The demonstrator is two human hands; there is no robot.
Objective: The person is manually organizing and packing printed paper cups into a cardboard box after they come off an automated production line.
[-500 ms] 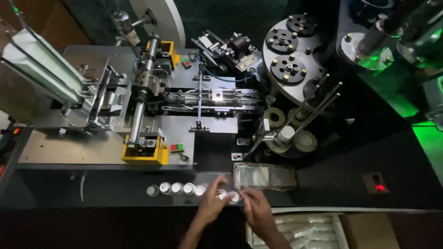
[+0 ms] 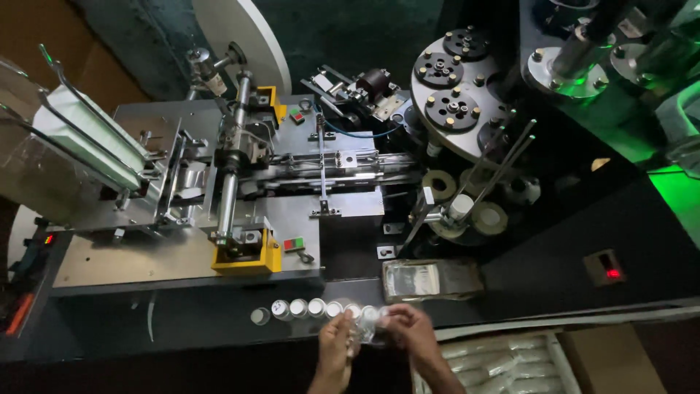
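A row of several small white round caps (image 2: pixel 306 308) lies along the front ledge of the machine. My left hand (image 2: pixel 336 349) and my right hand (image 2: pixel 410 332) meet at the right end of that row, fingers pinched together. Between them they hold a small clear plastic sleeve with white caps (image 2: pixel 364 326) inside it. The sleeve is partly hidden by my fingers.
A grey metal machine bed (image 2: pixel 146 263) with a yellow block (image 2: pixel 251 255) fills the left. A round indexing plate (image 2: pixel 456 87) stands at the upper right. A shiny clear packet (image 2: pixel 430 279) lies just beyond my hands. A cardboard box of wrapped packs (image 2: pixel 496 365) sits at the lower right.
Both hands have stayed at the right end of the cap row; the fingers have drawn closer together around the clear sleeve.
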